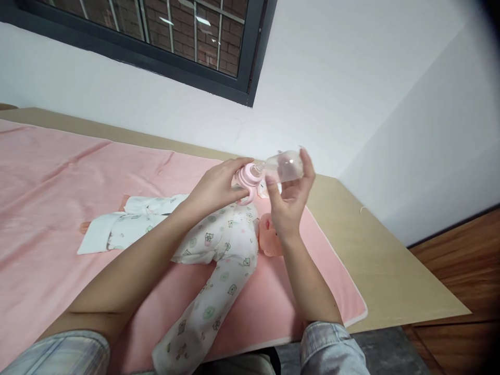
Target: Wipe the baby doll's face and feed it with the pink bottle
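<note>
My left hand (222,182) is closed round a pink baby bottle (250,177) with a side handle, its clear teat pointing right. In my right hand (291,200) is a clear dome-shaped bottle cap (287,165), gripped between thumb and fingers. The cap's rim is right by the teat; whether they touch, I cannot tell. Below both hands a baby doll (214,234) in white printed clothes lies on a pink blanket (269,299). Its head (269,237) is partly hidden behind my right wrist, and my left forearm crosses its body.
The blanket covers much of a light wooden table (363,260), whose corner sticks out at the right. A white wall (312,78) with a dark-framed window (250,62) stands behind. Brown wooden panelling (469,260) is at the far right.
</note>
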Action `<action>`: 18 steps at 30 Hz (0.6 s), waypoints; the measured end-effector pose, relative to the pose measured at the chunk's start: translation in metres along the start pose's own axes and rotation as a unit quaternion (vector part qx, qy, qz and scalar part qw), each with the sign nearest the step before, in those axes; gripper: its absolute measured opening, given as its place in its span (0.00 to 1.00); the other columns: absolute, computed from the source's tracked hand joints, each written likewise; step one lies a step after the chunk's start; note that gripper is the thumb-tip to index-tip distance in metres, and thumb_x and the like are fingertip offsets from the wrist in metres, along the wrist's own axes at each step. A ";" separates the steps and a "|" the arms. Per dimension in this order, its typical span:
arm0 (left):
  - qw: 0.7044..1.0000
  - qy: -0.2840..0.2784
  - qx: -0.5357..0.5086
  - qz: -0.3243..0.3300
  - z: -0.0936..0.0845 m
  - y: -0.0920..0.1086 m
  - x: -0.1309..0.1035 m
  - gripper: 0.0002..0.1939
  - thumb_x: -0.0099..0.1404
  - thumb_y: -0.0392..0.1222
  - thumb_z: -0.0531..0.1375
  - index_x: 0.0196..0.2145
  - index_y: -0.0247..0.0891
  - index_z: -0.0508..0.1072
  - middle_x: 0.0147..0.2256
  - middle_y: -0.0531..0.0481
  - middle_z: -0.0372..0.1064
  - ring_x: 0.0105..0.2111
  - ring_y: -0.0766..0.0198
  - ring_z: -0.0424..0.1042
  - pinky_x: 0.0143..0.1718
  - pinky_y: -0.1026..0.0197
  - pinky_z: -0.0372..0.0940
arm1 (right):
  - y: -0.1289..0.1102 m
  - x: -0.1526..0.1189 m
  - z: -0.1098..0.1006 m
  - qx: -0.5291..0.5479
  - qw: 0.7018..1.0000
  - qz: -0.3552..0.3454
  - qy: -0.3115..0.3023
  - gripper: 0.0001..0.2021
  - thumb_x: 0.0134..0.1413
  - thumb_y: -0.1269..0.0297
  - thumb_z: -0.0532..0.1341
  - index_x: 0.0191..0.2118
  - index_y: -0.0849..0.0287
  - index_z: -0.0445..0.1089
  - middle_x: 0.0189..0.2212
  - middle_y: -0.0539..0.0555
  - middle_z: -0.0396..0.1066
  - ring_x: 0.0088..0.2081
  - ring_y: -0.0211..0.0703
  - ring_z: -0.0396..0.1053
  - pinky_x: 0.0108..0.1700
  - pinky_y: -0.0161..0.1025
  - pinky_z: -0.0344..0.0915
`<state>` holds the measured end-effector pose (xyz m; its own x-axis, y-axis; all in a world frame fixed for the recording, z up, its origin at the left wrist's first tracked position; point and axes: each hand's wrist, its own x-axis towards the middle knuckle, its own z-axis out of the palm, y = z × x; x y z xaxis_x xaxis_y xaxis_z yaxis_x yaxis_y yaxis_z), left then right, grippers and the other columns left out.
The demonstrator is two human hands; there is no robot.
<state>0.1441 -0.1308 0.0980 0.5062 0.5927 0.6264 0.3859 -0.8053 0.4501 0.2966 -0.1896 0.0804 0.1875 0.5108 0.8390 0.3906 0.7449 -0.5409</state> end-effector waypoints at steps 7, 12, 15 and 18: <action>0.996 0.024 0.055 -0.060 -0.010 -0.031 0.009 0.26 0.55 0.34 0.59 0.53 0.40 0.65 0.50 0.48 0.71 0.49 0.50 0.71 0.47 0.54 0.65 | 0.064 0.033 -0.073 -0.139 0.983 -0.009 0.118 0.37 0.57 0.59 0.58 0.67 0.42 0.40 0.68 0.54 0.41 0.67 0.48 0.52 0.64 0.55 0.58; 0.983 0.063 0.129 -0.110 -0.034 -0.043 0.008 0.27 0.56 0.35 0.58 0.54 0.43 0.63 0.49 0.47 0.70 0.47 0.47 0.70 0.43 0.53 0.65 | 0.153 0.022 -0.117 -0.244 0.944 0.144 0.169 0.34 0.48 0.65 0.59 0.62 0.56 0.52 0.59 0.60 0.60 0.57 0.47 0.64 0.61 0.48 0.61; 0.978 0.055 0.140 -0.142 -0.041 -0.051 0.007 0.28 0.56 0.35 0.59 0.55 0.43 0.62 0.48 0.47 0.70 0.46 0.47 0.70 0.40 0.54 0.65 | 0.191 -0.006 -0.127 -0.307 0.905 0.266 0.128 0.34 0.46 0.67 0.60 0.62 0.61 0.54 0.54 0.63 0.65 0.54 0.50 0.66 0.59 0.48 0.61; 0.974 0.026 0.141 -0.174 -0.039 -0.067 0.010 0.29 0.54 0.35 0.59 0.54 0.42 0.62 0.47 0.47 0.70 0.46 0.47 0.70 0.40 0.55 0.64 | 0.214 -0.032 -0.131 -0.363 0.863 0.343 0.077 0.33 0.47 0.68 0.58 0.62 0.61 0.55 0.51 0.64 0.68 0.51 0.51 0.67 0.57 0.49 0.62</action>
<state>0.0932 -0.0719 0.0993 0.2699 0.8216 0.5022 0.7269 -0.5159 0.4533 0.4918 -0.1027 -0.0545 0.6944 0.6206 0.3642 0.5916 -0.2042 -0.7800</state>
